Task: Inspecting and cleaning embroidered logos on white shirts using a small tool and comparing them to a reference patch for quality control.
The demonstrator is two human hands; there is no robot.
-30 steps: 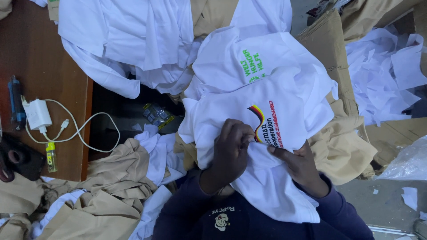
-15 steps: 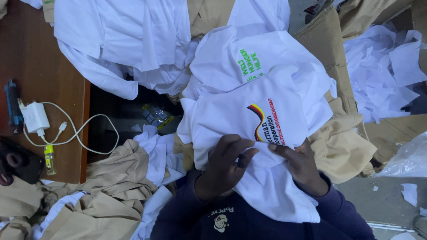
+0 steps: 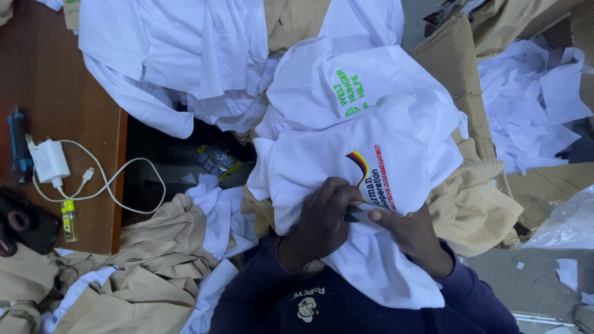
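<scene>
A white shirt point(image 3: 322, 161) with a black, red and yellow emblem and coloured lettering lies spread on my lap over a heap of clothes. My left hand point(image 3: 322, 219) presses on it just below the print, fingers curled and pinching the fabric. My right hand point(image 3: 411, 232) grips the same shirt from the right, its thumb meeting the left fingers at the print's edge. A small dark and pale bit shows between the fingertips; I cannot tell what it is. Behind it lies a second white shirt point(image 3: 309, 86) with green lettering.
More white garments point(image 3: 167, 55) and tan garments point(image 3: 154, 272) are piled around. A brown table point(image 3: 62, 93) at left holds a white charger with cable point(image 3: 52, 164), a small lighter point(image 3: 69, 219) and a dark tool. Cardboard point(image 3: 455, 68) and white scraps point(image 3: 532, 105) lie at right.
The printed shirt has slid slightly lower and right. My left fingers have moved closer to the print, meeting my right thumb there.
</scene>
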